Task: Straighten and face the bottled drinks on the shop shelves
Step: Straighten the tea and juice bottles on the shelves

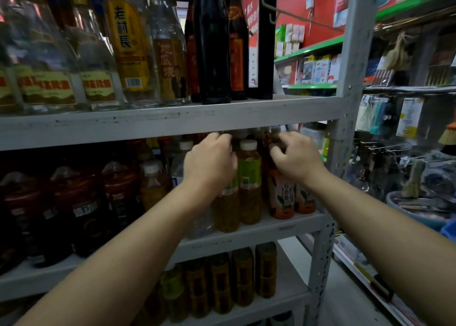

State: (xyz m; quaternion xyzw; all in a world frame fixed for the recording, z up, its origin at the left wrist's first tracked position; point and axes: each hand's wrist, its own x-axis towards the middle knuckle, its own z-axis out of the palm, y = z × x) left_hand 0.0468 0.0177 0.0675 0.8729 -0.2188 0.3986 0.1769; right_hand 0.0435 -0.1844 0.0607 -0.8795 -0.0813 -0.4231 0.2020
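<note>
Rack [172,118]: grey painted metal, matt, paint scuffed and chipped along the shelf edges, its upright [320,264] punched with holes and speckled. Upper shelf: spirit bottles [128,42] of clear glossy glass with paper labels, wine bottle [213,42] of dark glass, high shine. Middle shelf: tea bottles [250,177] of clear smooth plastic under glossy film labels, white matt caps [248,144]; peach bottles [281,195] wrapped in printed film sleeves, slight sheen.

Shop shelves [172,121] of bottled drinks, counted by kind.
Centre: two green-label bottles [249,177], two peach-label bottles [281,197]. Left: three dark jugs [74,207]. Top centre: three dark glass bottles [212,54]. Bottom: five amber bottles [243,276].
</note>
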